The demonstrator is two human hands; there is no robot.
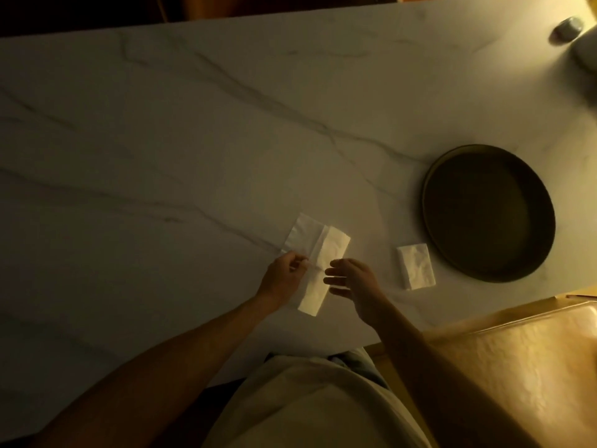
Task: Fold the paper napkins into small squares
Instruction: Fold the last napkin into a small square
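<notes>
A white paper napkin lies on the marble table, partly folded into a long strip, with a wider flap showing at its far left. My left hand pinches the strip's left edge near its middle. Just right of the strip, my right hand hovers with its fingers relaxed and spread, holding nothing. A second napkin, folded into a small rectangle, lies to the right, apart from both hands.
A dark round tray sits on the table at the right, just beyond the folded napkin. A grey rounded object stands at the far right corner. A tan chair seat is at the lower right, beside the table edge.
</notes>
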